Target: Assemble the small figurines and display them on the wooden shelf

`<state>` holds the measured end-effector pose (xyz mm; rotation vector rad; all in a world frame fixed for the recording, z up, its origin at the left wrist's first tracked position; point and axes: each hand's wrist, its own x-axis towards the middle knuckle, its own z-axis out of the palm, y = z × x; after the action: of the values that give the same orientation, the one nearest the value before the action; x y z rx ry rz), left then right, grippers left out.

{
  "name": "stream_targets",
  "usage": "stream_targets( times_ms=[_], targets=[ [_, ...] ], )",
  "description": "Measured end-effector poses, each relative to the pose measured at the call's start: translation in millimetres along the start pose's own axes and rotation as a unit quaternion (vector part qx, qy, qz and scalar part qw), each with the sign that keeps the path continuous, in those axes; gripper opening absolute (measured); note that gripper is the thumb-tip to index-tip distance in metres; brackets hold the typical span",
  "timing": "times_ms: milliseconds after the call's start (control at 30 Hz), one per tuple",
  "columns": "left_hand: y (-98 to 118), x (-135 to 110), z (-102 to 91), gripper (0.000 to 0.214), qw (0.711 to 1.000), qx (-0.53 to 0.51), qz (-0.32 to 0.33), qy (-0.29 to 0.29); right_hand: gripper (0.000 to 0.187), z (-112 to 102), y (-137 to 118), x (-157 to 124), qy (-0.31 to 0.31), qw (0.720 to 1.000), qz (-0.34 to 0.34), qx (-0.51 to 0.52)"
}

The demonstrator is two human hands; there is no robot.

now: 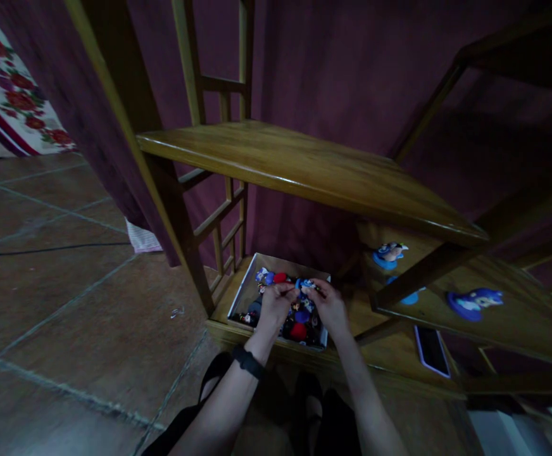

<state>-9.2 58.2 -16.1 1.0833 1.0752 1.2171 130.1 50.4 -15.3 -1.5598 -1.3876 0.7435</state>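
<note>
Both hands are over an open cardboard box [244, 292] full of small colourful figurines, which stands on the bottom shelf. My left hand [276, 305], with a dark band on its wrist, has its fingers closed on the left side of a small blue-and-white figurine [301, 286]. From the right, my right hand [330, 307] pinches the same figurine. Under and around the hands lie more figurines, among them a red piece [298, 331] and a purple one [269, 278]. The fingers partly cover the held figurine, so its full shape is hidden.
A wooden shelf board [295, 158] juts out above the box. On the right stand a blue-based figurine [390, 254] and a blue-purple figurine [476, 303]. A phone [432, 350] lies on the lower shelf. A wooden post [162, 209] rises at the left.
</note>
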Motion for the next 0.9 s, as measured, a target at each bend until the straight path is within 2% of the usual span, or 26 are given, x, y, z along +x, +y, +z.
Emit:
stream_targets(
  times_ms=[100, 200, 333, 433, 633, 800, 900],
  targets=[
    [4, -3, 3.3, 0.015, 0.996, 0.070, 0.042, 0.027, 0.032, 3, 2, 1, 0.006, 0.998, 0.027, 0.049],
    [8, -5, 4.5, 0.015, 0.994, 0.075, 0.061, 0.043, 0.033, 4, 3, 1, 0.011, 0.997, 0.030, 0.072],
    [13, -6, 1.5, 0.014, 1.000, 0.003, 0.014, -0.011, 0.034, -1, 1, 0, 0.009, 0.998, 0.003, 0.059],
    [15, -6, -0.1, 0.016, 0.999, -0.046, -0.013, -0.026, 0.032, -8, -5, -1, -0.004, 1.000, -0.025, 0.016],
    [10, -9, 3.3, 0.021, 0.996, -0.089, -0.023, 0.000, 0.027, -11, -18, -2, -0.010, 0.996, -0.073, -0.051],
    [0, -8, 5.0, 0.021, 0.997, -0.067, -0.015, 0.037, 0.025, -7, -19, -6, -0.020, 0.994, -0.076, -0.080],
    [-5, -2, 5.5, 0.020, 0.996, -0.073, -0.043, 0.026, 0.026, -4, -14, -7, -0.024, 0.995, -0.063, -0.077]
  ],
)
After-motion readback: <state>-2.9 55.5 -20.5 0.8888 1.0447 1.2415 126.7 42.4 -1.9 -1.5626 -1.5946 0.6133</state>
